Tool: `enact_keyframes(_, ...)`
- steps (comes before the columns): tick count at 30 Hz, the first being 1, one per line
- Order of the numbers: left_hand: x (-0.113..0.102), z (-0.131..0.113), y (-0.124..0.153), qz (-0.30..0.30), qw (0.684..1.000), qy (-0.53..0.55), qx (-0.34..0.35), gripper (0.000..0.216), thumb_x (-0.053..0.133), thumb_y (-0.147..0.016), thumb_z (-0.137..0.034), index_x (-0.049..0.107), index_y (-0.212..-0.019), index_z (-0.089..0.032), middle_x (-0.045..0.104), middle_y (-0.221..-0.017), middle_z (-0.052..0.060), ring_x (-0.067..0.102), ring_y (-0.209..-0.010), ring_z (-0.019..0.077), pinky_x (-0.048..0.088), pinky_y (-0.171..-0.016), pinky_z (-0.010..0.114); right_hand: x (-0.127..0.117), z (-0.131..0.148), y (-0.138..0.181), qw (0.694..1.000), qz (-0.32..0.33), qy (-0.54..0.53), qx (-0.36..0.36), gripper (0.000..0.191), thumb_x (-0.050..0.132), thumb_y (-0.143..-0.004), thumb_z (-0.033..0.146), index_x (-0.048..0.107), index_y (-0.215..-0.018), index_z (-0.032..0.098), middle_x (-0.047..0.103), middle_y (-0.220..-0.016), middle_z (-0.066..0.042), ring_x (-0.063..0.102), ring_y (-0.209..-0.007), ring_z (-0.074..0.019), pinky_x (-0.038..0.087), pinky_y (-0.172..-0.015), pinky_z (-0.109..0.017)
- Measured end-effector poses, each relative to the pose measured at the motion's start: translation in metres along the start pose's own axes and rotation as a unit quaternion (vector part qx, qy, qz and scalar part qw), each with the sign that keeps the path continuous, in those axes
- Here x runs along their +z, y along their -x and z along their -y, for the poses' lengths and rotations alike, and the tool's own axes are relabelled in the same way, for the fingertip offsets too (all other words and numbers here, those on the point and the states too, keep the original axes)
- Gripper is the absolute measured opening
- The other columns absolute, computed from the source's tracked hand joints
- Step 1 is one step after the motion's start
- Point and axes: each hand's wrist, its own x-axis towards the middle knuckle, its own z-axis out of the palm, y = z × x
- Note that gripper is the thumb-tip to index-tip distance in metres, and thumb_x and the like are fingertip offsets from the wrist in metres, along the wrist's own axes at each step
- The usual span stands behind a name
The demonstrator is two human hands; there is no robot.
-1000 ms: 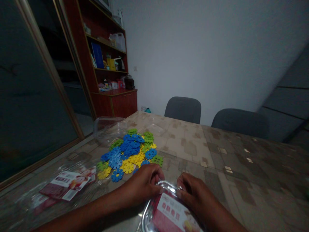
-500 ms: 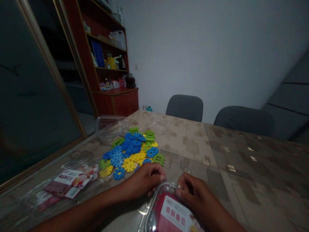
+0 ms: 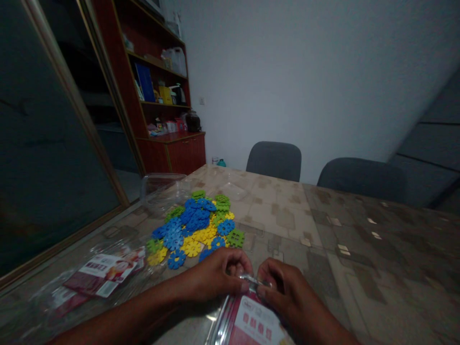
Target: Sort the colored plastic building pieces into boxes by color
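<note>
Long beige-and-brown patchwork table [image 3: 287, 211]: under everything here; runs off the right, near edge out of frame
Loose pile of crumpled clear plastic packaging with red-and-white printed cards [image 3: 100, 275]: on the table at far left; outline hard to trace, edges melt into the tabletop
Heap of flat, notched plastic discs in blue, yellow and green [image 3: 197, 220]: just beyond the left hand [image 3: 226, 273]; lower discs covered by upper ones
Clear plastic pack with a red-and-white label [image 3: 251, 326]: below and between both hands, far rim at the fingertips; near end cut off by the frame, small print blurred
Left hand: pinching the pack's far rim, thumb on top, fingers curled
Right hand [image 3: 285, 285]: pinching the same rim just beside the left, fingertips partly hidden
Shiny pinched rim [image 3: 252, 282]: between the thumbs; glare, cannot tell whether sealed or parted
</note>
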Motion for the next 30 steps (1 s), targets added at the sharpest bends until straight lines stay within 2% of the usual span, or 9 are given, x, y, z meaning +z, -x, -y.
enact_keyframes(3, 0.000, 0.003, -0.002, -0.001, 1.000, 0.009, -0.007, 0.033, 0.079, -0.064, -0.034, 0.066, -0.088, -0.015, 0.053, -0.069, -0.004, 0.044, -0.065, 0.0138, 0.029, -0.058, 0.024, 0.000, -0.002, -0.001, 0.999, -0.005, 0.038, -0.037, 0.016, 0.056, -0.081, 0.036, 0.049, -0.075, 0.023, 0.047, -0.071, 0.003, 0.044, -0.067, -0.0155, 0.031, -0.059, -0.026)
enact_keyframes(6, 0.002, 0.004, -0.002, -0.013, 1.000, -0.016, 0.021, 0.025, 0.075, -0.067, -0.028, 0.069, -0.087, -0.014, 0.055, -0.071, -0.004, 0.044, -0.066, 0.0139, 0.031, -0.060, 0.024, 0.000, -0.004, -0.001, 0.994, -0.009, 0.074, -0.082, 0.019, 0.053, -0.086, 0.039, 0.052, -0.077, 0.022, 0.049, -0.072, 0.002, 0.046, -0.067, -0.0167, 0.032, -0.061, -0.028)
enact_keyframes(10, 0.006, 0.001, -0.001, -0.072, 0.991, -0.079, 0.078, 0.013, 0.076, -0.066, -0.019, 0.072, -0.078, -0.015, 0.055, -0.074, -0.003, 0.046, -0.068, 0.0137, 0.033, -0.062, 0.025, 0.002, -0.005, 0.001, 0.982, -0.034, 0.141, -0.120, 0.022, 0.049, -0.092, 0.037, 0.053, -0.078, 0.022, 0.054, -0.074, 0.000, 0.049, -0.069, -0.0182, 0.034, -0.064, -0.029)
enact_keyframes(14, 0.009, 0.001, 0.001, -0.105, 0.976, -0.139, 0.128, 0.009, 0.076, -0.068, -0.014, 0.073, -0.076, -0.016, 0.054, -0.075, -0.003, 0.050, -0.072, 0.0150, 0.035, -0.066, 0.025, 0.004, -0.006, 0.004, 0.970, -0.052, 0.210, -0.112, 0.016, 0.050, -0.092, 0.031, 0.056, -0.080, 0.022, 0.060, -0.079, -0.003, 0.055, -0.073, -0.0204, 0.036, -0.067, -0.030)
enact_keyframes(17, 0.009, 0.004, 0.002, -0.119, 0.967, -0.177, 0.142, 0.009, 0.075, -0.069, -0.012, 0.073, -0.077, -0.016, 0.054, -0.075, -0.003, 0.051, -0.072, 0.0153, 0.033, -0.065, 0.025, 0.003, -0.006, 0.002, 0.968, -0.058, 0.231, -0.075, 0.011, 0.058, -0.089, 0.029, 0.059, -0.081, 0.022, 0.061, -0.077, -0.002, 0.056, -0.071, -0.0202, 0.035, -0.066, -0.029)
enact_keyframes(20, 0.007, 0.006, 0.000, -0.114, 0.967, -0.188, 0.130, 0.009, 0.075, -0.068, -0.013, 0.071, -0.075, -0.016, 0.053, -0.075, -0.003, 0.050, -0.070, 0.0148, 0.033, -0.062, 0.024, 0.001, -0.002, -0.002, 0.968, -0.062, 0.240, -0.029, 0.010, 0.065, -0.085, 0.026, 0.060, -0.079, 0.021, 0.060, -0.073, -0.001, 0.055, -0.069, -0.0190, 0.034, -0.064, -0.028)
enact_keyframes(24, 0.006, 0.003, 0.000, -0.098, 0.977, -0.168, 0.089, 0.015, 0.070, -0.064, -0.010, 0.068, -0.078, -0.016, 0.053, -0.077, -0.004, 0.048, -0.068, 0.0138, 0.032, -0.058, 0.023, 0.003, 0.003, -0.001, 0.967, -0.041, 0.252, 0.001, 0.015, 0.066, -0.084, 0.019, 0.054, -0.076, 0.021, 0.062, -0.075, -0.001, 0.058, -0.071, -0.0188, 0.035, -0.065, -0.027)
enact_keyframes(26, 0.005, -0.001, 0.002, -0.088, 0.978, -0.177, 0.072, 0.017, 0.067, -0.063, -0.009, 0.067, -0.077, -0.016, 0.052, -0.075, -0.004, 0.047, -0.067, 0.0138, 0.030, -0.057, 0.023, 0.005, 0.002, 0.000, 0.962, -0.032, 0.270, -0.015, 0.016, 0.064, -0.086, 0.018, 0.052, -0.076, 0.022, 0.063, -0.077, -0.001, 0.059, -0.073, -0.0190, 0.036, -0.066, -0.027)
enact_keyframes(30, 0.002, -0.007, 0.007, -0.070, 0.975, -0.203, 0.054, 0.013, 0.064, -0.064, -0.010, 0.064, -0.074, -0.017, 0.053, -0.074, -0.004, 0.047, -0.069, 0.0142, 0.032, -0.060, 0.023, 0.007, -0.005, 0.001, 0.943, -0.023, 0.319, -0.092, 0.016, 0.060, -0.091, 0.019, 0.051, -0.078, 0.022, 0.063, -0.081, -0.003, 0.059, -0.075, -0.0195, 0.037, -0.067, -0.028)
